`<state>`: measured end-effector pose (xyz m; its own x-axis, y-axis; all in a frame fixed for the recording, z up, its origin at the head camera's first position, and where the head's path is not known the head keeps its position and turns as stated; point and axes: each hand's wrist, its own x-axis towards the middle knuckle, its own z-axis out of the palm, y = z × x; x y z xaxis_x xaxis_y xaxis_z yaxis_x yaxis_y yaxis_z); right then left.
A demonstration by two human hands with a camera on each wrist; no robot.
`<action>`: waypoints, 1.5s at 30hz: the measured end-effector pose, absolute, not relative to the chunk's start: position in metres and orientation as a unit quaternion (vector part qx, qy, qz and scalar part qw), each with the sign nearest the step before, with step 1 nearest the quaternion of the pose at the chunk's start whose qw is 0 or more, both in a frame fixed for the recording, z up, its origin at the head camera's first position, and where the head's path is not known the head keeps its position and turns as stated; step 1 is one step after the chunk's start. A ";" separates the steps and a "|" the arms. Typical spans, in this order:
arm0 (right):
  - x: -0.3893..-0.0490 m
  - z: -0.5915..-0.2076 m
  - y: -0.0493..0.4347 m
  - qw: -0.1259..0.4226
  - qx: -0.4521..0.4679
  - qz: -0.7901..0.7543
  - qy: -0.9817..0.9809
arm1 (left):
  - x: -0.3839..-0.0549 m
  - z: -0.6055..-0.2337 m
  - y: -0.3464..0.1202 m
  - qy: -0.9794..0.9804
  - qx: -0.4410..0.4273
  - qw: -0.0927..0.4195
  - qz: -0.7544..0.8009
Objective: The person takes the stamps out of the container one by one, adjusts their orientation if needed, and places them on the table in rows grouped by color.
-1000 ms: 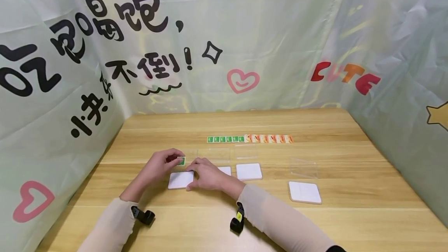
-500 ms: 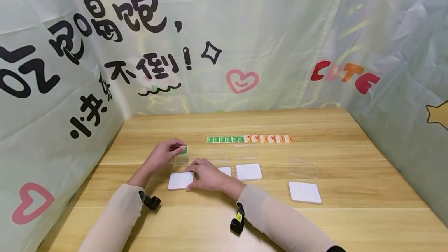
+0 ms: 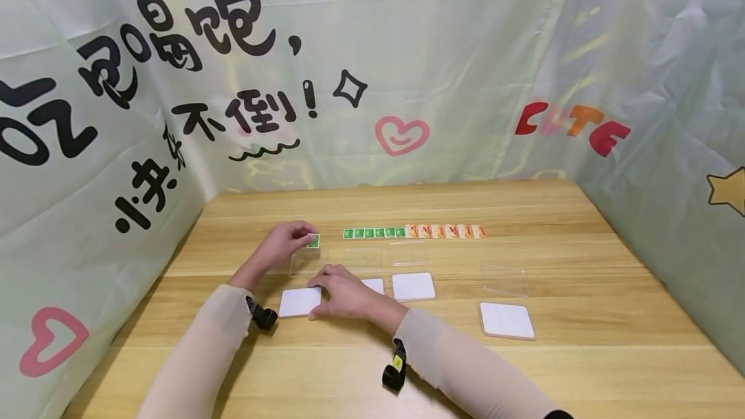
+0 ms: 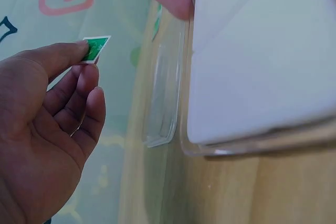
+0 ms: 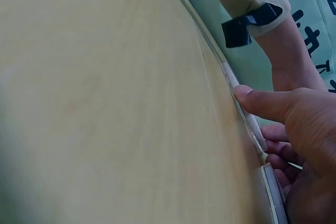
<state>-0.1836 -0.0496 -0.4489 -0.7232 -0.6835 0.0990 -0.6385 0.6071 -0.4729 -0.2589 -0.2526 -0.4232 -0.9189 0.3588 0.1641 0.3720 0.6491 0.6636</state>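
Observation:
In the head view my left hand (image 3: 280, 244) is raised over the table's left half, pinching a small green card with a white border (image 3: 314, 241) between thumb and fingers. The left wrist view shows this green card (image 4: 96, 49) at the thumb tip. My right hand (image 3: 348, 295) holds the leftmost clear case of white cards (image 3: 299, 302) by its right end, thumb at the near edge and fingers at the far edge. Just behind that case stands a clear plastic lid (image 3: 308, 264), below the left hand. The case stays flat on the table.
A row of small green cards (image 3: 374, 233) continues into orange cards (image 3: 446, 231) at the back. More white-card cases (image 3: 413, 286) (image 3: 506, 320) lie to the right, one partly hidden by my right hand. Clear lids (image 3: 504, 279) lie behind them. Printed cloth (image 3: 465, 50) walls the table.
My left hand has moved up and slightly right, away from me, carrying the green card from behind the left case to beyond the clear lid. My right hand has stayed in place.

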 end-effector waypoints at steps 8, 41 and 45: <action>-0.182 -0.449 -0.048 0.048 -0.374 -0.247 0.893 | -0.276 -0.423 -0.247 -0.907 -0.168 -0.051 -0.383; -0.183 -0.450 -0.048 0.035 -0.379 -0.239 0.893 | -0.318 -0.422 -0.222 -0.894 -0.200 -0.112 -0.386; -0.183 -0.449 -0.048 0.034 -0.380 -0.237 0.893 | -0.323 -0.424 -0.219 -0.895 -0.215 -0.122 -0.371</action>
